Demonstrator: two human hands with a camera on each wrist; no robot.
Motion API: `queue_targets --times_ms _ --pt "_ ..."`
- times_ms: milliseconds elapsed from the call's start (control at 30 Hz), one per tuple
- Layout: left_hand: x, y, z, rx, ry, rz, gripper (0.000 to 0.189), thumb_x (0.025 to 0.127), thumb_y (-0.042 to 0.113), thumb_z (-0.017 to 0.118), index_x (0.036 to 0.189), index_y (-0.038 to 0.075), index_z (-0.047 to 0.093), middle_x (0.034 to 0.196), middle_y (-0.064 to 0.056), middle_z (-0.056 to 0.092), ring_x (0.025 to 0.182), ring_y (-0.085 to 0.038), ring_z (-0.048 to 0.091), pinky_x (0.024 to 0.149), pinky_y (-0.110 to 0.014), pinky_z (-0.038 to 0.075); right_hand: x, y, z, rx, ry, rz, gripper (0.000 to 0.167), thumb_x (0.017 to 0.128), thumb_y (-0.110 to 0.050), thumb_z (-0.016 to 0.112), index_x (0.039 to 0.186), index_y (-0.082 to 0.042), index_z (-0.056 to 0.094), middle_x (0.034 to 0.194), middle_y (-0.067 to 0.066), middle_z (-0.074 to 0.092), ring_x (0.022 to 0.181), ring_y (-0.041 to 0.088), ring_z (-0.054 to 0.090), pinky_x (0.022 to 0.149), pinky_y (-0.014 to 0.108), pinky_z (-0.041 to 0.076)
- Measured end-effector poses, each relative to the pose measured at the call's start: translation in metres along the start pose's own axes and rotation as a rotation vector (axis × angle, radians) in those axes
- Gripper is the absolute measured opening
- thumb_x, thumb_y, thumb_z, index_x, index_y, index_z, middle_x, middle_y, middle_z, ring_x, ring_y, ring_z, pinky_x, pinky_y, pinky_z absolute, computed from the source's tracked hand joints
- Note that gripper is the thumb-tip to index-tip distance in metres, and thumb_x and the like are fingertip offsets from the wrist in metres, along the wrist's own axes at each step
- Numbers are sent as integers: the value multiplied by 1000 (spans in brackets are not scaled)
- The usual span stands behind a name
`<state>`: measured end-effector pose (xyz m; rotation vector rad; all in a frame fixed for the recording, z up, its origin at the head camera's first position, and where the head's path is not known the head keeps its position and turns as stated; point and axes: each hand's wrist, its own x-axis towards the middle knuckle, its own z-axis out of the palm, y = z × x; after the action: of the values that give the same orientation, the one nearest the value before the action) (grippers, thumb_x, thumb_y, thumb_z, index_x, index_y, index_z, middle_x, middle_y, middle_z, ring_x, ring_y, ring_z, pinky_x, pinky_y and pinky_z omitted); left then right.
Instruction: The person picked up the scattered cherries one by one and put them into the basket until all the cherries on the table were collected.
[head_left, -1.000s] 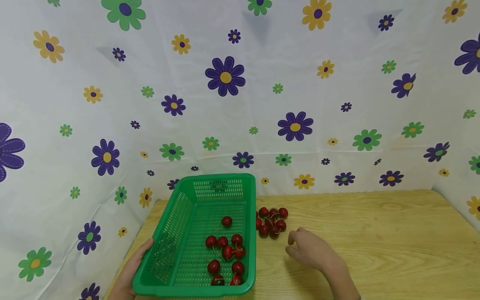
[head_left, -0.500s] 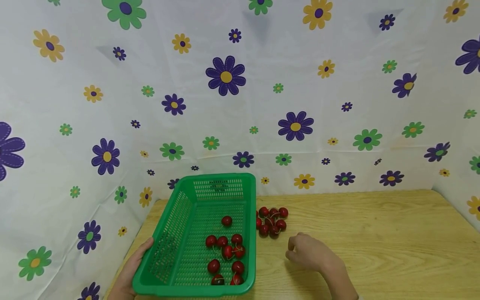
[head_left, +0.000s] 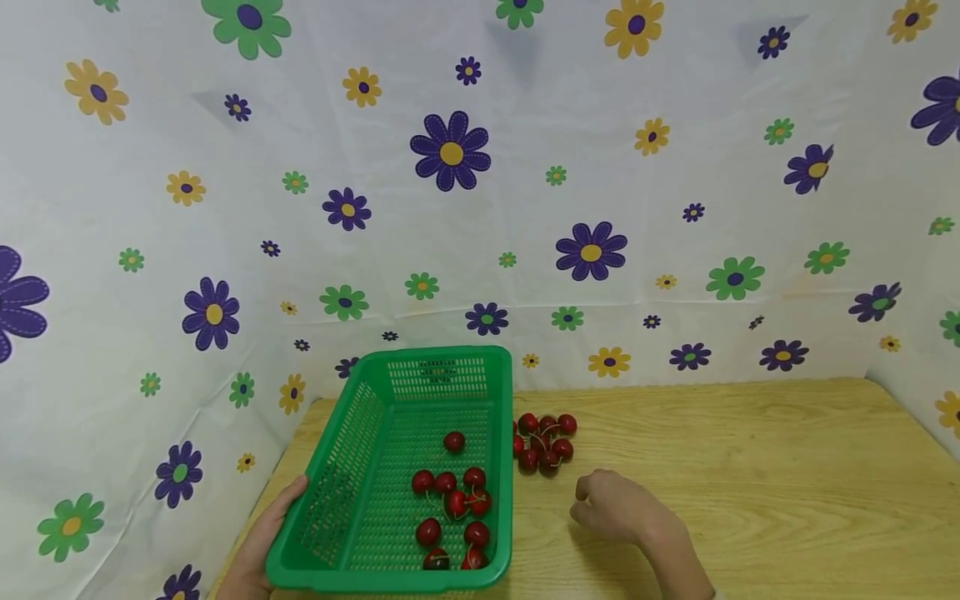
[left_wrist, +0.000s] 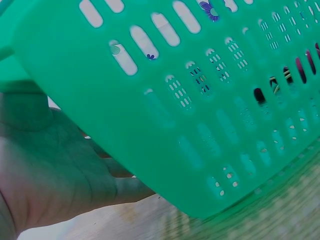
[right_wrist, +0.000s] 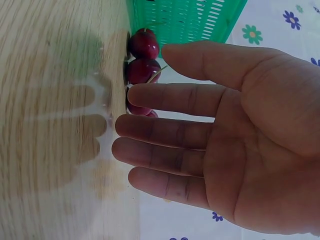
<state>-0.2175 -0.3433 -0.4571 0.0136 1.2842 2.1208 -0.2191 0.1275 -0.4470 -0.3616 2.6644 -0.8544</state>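
Your surface (head_left: pixel 750 467) is pale wood with a flowing grain, backed and flanked by a flowered cloth (head_left: pixel 450 208). On it, at your left, sits a green slotted basket (head_left: pixel 390 575), its long side running away from you. Just beside the basket's right wall lies a cluster of dark red cherries (head_left: pixel 545 443) with thin stems, directly on the wood, toward the far edge

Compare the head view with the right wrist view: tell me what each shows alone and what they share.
Only the head view shows the left hand holding the green basket's left side, the cherries inside the basket and the whole wooden table. Only the right wrist view shows the right hand's palm and its straight, empty fingers. Both show the basket, the loose cherries on the table and the right hand near them.
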Motion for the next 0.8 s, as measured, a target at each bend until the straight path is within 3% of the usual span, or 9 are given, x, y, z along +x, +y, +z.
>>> queue_targets --times_ms 367,567,767,800 --pt "0 -1 -1 46 62 7 41 108 47 24 118 35 61 114 -1 62 100 -15 64 91 -33 54 -2 2 2 3 61 -65 36 94 -11 63 125 7 62 131 26 54 119 44 55 97 56 48" --pt "-2 -2 -1 34 79 -5 41 108 48 24 118 33 61 112 0 64 98 -15 65 88 -32 55 2 3 5 -18 67 -58 41 93 -12 65 128 8 59 131 27 53 120 46 54 98 57 47" --pt "-3 -1 1 58 141 -8 36 107 49 29 113 33 60 105 4 65 91 -11 66 83 -29 56 8 0 6 -22 105 -76 39 96 -14 62 130 6 58 132 25 52 118 42 56 98 55 47" --pt "-1 0 1 59 104 6 39 108 48 25 116 33 60 108 4 65 94 -11 66 87 -28 55 9 -1 7 -23 120 -83 38 97 -14 61 129 4 59 133 24 53 119 41 56 98 54 48"
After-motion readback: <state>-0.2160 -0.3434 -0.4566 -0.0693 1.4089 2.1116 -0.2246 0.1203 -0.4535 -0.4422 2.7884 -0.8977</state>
